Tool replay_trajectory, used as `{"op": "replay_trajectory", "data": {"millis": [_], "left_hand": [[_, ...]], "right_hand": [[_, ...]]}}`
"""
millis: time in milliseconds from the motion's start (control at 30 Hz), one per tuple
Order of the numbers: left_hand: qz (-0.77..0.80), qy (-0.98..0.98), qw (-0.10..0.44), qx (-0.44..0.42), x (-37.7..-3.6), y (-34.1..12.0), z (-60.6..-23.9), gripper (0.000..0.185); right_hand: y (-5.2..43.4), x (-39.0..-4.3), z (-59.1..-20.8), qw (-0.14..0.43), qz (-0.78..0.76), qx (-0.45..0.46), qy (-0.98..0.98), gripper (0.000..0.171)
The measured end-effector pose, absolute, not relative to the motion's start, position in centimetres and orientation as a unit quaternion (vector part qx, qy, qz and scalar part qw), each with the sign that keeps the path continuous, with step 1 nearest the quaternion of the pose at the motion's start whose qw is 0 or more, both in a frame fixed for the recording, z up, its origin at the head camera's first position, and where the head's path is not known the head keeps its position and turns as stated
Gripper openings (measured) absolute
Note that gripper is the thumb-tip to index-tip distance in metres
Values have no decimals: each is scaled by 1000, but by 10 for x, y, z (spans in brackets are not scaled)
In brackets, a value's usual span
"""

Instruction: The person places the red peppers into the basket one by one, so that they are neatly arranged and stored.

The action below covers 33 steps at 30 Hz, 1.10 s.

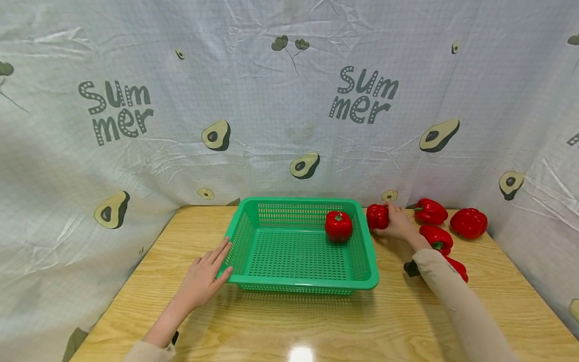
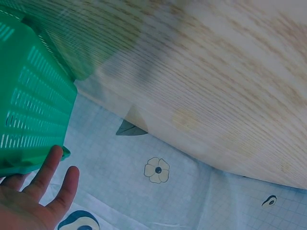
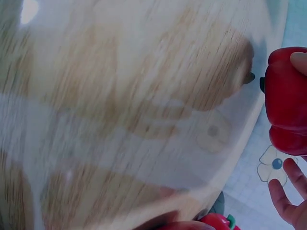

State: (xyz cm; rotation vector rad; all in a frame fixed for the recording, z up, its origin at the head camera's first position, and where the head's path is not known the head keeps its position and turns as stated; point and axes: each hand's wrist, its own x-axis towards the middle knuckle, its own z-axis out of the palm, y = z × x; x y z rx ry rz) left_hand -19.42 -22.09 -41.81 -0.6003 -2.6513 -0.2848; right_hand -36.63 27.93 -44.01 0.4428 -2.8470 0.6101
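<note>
A green plastic basket with slotted walls stands on the wooden table, and one red bell pepper sits upright inside its right part. My left hand touches the basket's left rim with straight, spread fingers; the left wrist view has fingertips right at the rim. Just outside the right rim, my right hand grips another red bell pepper. Seen from the right wrist, the thumb lies on this held pepper, its stem pointing toward the table.
Several more red bell peppers lie at the right: one at the back, one at the far right, one nearer, and one partly hidden by the right sleeve. A printed cloth hangs behind the table.
</note>
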Motion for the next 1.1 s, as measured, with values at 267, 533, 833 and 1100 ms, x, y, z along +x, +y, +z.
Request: {"op": "replay_trajectory", "data": {"millis": [267,533,833,1100], "left_hand": [[-106,-949,203,-218,-194,-221,-419,55],[-107,-949,204,-218,-195,-221,-419,56],[-109,-950,199,-214,-195,-221,-419,56],[-109,-951,196,-212,-194,-221,-417,55]], "right_hand": [[279,-362,-434,123,173,162,-964,79],[273,-356,-424,161,162,182,-957,77],[272,-351,-412,198,137,196,-951,82],[269,-343,-402,231,151,215,-937,74]]}}
